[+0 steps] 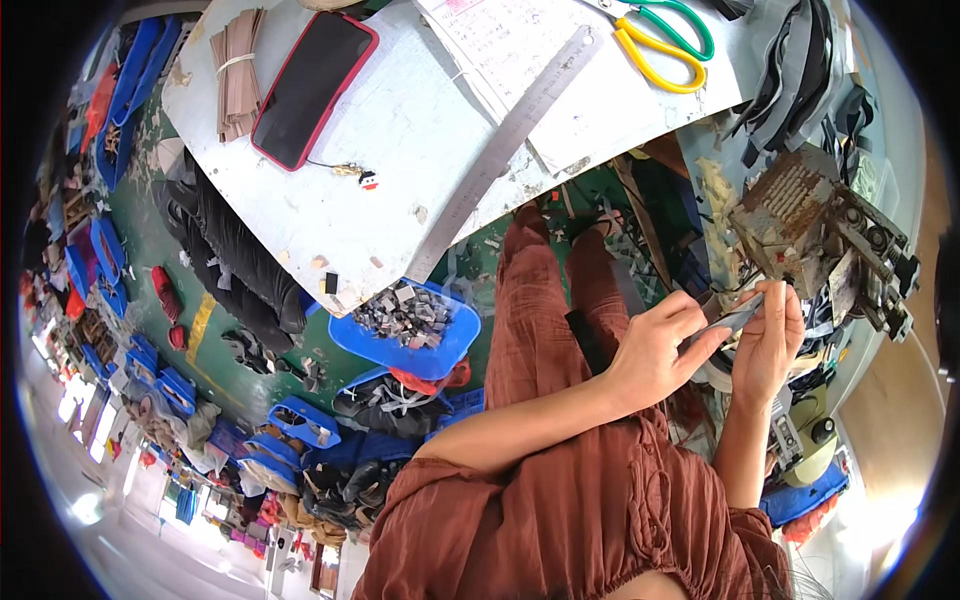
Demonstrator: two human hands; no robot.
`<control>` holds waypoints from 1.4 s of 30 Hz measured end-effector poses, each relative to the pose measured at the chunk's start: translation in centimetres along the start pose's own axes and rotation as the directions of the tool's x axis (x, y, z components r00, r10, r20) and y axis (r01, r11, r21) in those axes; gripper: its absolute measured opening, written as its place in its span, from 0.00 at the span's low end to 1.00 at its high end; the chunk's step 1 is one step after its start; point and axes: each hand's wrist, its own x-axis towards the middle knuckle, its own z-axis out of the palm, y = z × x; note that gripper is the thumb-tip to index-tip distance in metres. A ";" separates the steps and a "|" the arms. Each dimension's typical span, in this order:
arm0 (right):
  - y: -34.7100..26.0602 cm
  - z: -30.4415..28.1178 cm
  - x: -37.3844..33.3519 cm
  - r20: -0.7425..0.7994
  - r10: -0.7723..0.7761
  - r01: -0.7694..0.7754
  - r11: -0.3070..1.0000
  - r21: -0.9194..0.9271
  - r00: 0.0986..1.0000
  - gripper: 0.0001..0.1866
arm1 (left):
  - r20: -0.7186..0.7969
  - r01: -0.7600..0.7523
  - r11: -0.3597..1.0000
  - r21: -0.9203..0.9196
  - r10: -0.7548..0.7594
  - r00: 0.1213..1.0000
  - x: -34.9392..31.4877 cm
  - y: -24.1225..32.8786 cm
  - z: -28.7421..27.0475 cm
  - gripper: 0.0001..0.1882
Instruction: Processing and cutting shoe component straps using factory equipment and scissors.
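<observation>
My left hand point(655, 345) and my right hand point(768, 340) are close together at the right, over my lap. Between them they pinch a narrow grey strip point(738, 318); parts of it are hidden by my fingers. Just beyond my right fingertips stands a rusty metal machine point(785, 215) with bolts and rollers on its right side. Long dark and grey strips point(795, 75) lie in a heap behind the machine.
On the white table point(365, 225) lie a phone point(315, 88), a steel ruler point(505, 145), papers point(590, 95), yellow-and-green scissors point(665, 50) and a banded bundle of brown strips point(237, 75). Below its edge sits a blue tray point(405, 345) of small grey pieces. Several blue baskets stand at left.
</observation>
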 end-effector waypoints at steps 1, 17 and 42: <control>0.1 0.0 0.1 -0.017 -0.010 0.010 1.000 -0.003 1.000 0.09 | -0.006 -0.006 1.000 0.002 0.006 1.000 0.1 -0.1 0.1 0.12; 0.6 -0.5 -0.1 -0.167 -0.157 0.104 0.953 -0.284 0.973 0.12 | -0.081 0.198 0.980 -0.012 -0.198 0.977 0.1 -1.2 1.8 0.16; 2.0 -6.0 -0.4 -0.134 -0.066 0.054 0.994 -0.093 0.989 0.10 | 0.298 0.283 0.949 0.137 -0.312 0.902 -2.4 -2.4 4.2 0.22</control>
